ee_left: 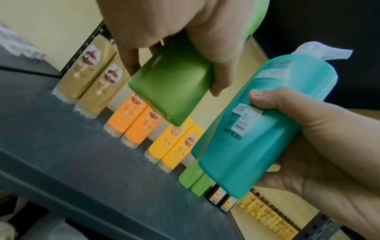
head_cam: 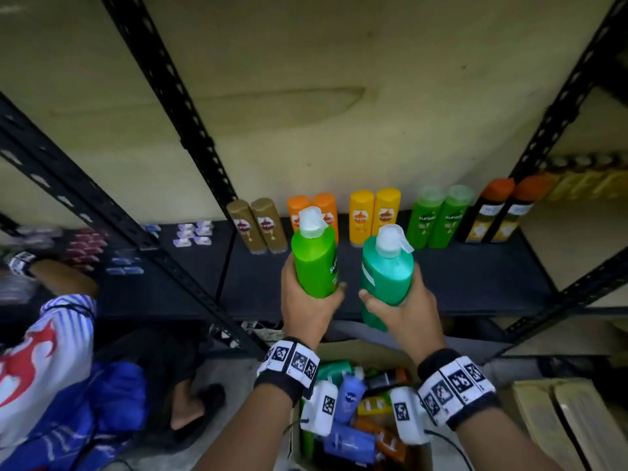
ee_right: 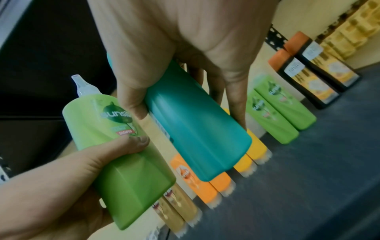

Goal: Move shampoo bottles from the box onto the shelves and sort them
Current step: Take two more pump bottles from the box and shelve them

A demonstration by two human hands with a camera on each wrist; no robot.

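My left hand (head_cam: 307,311) grips a light green pump bottle (head_cam: 314,260) near its base. Beside it, my right hand (head_cam: 404,311) grips a teal pump bottle (head_cam: 385,277) the same way. Both bottles are held upright, tilted slightly back, over the front of the dark shelf (head_cam: 475,277). In the left wrist view the green bottle (ee_left: 174,91) hangs clear above the shelf, with the teal bottle (ee_left: 257,129) to its right. The right wrist view shows the teal bottle (ee_right: 195,129) and the green bottle's Sunsilk label (ee_right: 115,115). Below my wrists, the cardboard box (head_cam: 367,353) holds several more bottles.
Pairs of bottles line the back of the shelf: gold (head_cam: 258,226), orange (head_cam: 323,207), yellow (head_cam: 373,212), green (head_cam: 438,219), black with orange caps (head_cam: 492,212). A black upright (head_cam: 190,137) divides the bays. Another person (head_cam: 44,351) reaches into the left bay among small packets (head_cam: 193,232).
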